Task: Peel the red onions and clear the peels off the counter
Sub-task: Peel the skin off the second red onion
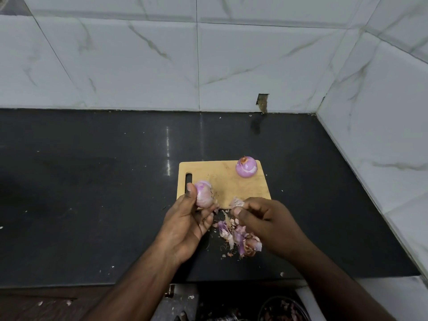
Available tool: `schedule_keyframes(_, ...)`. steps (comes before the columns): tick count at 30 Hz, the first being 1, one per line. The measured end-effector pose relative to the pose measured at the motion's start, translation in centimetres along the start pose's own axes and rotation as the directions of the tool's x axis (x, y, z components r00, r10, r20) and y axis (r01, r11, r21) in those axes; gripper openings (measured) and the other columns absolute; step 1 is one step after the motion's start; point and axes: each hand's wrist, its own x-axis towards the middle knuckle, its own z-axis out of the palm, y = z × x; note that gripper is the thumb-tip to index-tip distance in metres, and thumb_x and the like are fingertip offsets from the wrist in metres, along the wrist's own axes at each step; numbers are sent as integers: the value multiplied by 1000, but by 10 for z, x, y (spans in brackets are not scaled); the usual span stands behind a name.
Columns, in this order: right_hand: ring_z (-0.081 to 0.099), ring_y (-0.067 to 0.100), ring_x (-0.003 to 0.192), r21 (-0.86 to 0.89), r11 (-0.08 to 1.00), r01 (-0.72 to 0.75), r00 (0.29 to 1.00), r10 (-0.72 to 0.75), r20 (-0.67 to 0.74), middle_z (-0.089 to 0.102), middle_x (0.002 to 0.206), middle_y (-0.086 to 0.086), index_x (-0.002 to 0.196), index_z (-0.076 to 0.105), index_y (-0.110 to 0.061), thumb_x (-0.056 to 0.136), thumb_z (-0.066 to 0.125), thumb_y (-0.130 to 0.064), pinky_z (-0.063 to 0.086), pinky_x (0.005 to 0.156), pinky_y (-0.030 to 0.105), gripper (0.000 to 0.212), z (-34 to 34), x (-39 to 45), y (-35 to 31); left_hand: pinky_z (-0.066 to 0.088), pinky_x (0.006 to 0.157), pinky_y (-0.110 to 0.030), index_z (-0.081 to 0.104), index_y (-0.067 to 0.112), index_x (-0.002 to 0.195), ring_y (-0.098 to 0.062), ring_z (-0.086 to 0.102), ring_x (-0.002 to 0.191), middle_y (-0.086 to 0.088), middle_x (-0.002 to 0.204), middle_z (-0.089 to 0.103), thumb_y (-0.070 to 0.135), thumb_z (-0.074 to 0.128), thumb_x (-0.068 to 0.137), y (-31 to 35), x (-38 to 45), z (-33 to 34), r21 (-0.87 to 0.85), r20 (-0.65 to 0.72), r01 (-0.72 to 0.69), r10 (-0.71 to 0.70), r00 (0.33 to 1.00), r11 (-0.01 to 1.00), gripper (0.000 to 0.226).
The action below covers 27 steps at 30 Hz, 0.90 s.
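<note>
Head view: left hand (185, 218) grips an upright onion (203, 193); right hand (261, 216) pinches seemingly a peel (236, 202).

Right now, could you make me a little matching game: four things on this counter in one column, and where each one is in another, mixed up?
Things:
1. onion being peeled
2. peeled onion
3. peel pile
4. torn peel strip

Places:
A. on the black counter
B. pinched in the right hand
C. held in the left hand
D. resting on the wooden board

Pairs: 1-C, 2-D, 3-A, 4-B
</note>
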Motion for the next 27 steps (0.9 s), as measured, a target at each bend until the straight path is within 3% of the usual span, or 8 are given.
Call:
schedule_keyframes(3, 55, 8, 59, -358, 926, -117, 986, 152, 70, 63, 65, -4, 65, 63, -16, 84, 73, -32, 45, 61, 30, 27, -13, 3, 11, 62, 69, -28, 56, 4, 129, -27, 73, 95, -17, 108, 73, 43, 69, 77, 3, -4, 1, -14, 49, -4, 5, 999, 1000, 67)
schedule_keyframes(6, 62, 3, 80, -517, 841, -160, 966, 241, 93, 69, 86, -15, 87, 72, -29, 86, 70, -24, 51, 75, 25, 6, -17, 5, 11, 62, 67, -28, 50, 3, 131, -31, 73, 95, -23, 114, 70, 33, 71, 76, 3, -4, 2, 27, 68, -33, 31, 997, 999, 66)
schedule_keyframes(10, 62, -1, 96, -277, 960, -47, 998, 31, -62, 67, 111, -17, 120, 67, -33, 86, 72, -30, 52, 85, 22, 34, -8, 4, -4, 61, 81, -36, 50, 1, 126, -31, 72, 96, -28, 127, 63, 26, 80, 64, 0, -5, 3, 150, 90, -118, 105, 990, 982, 73)
schedule_keyframes(14, 51, -5, 106, -232, 970, 71, 997, -72, 2, 51, 120, -18, 135, 54, -31, 78, 79, -37, 47, 86, 14, 63, 10, 11, -18, 62, 71, -31, 53, 4, 121, -27, 70, 93, -29, 123, 62, 31, 74, 71, 0, -8, 6, 208, 166, -132, 98, 981, 969, 61)
schedule_keyframes(17, 54, -3, 101, -218, 972, 89, 986, -116, -116, 54, 110, -15, 123, 65, -28, 79, 80, -28, 50, 82, 17, 47, 14, 15, -12, 61, 82, -38, 59, 8, 117, -32, 64, 95, -20, 110, 69, 44, 61, 83, 4, -8, 1, 209, 202, -103, 60, 978, 973, 49)
schedule_keyframes(20, 59, -1, 97, -198, 974, 111, 974, -146, -171, 62, 106, -13, 114, 70, -25, 78, 81, -21, 49, 82, 13, 38, 11, 14, -8, 62, 82, -40, 63, 9, 120, -32, 65, 93, -18, 113, 69, 32, 56, 92, 11, -10, -7, 138, 234, -59, 25, 972, 989, 38)
schedule_keyframes(23, 65, 4, 94, -104, 982, 159, 960, -178, -216, 68, 100, -11, 106, 74, -21, 78, 81, -14, 53, 83, 20, 29, 14, 13, -5, 61, 77, -36, 64, 10, 129, -35, 58, 101, -19, 119, 63, 19, 61, 90, 15, -11, -11, 126, 273, -15, -20, 962, 992, 40)
schedule_keyframes(27, 70, 9, 89, 73, 995, 69, 976, -53, -210, 70, 97, -7, 96, 72, -24, 79, 80, -11, 59, 81, 35, 24, 19, 12, -4, 60, 76, -32, 66, 11, 129, -23, 63, 89, -18, 112, 67, 22, 66, 93, 15, -10, -13, 165, 327, 2, -57, 943, 986, 38)
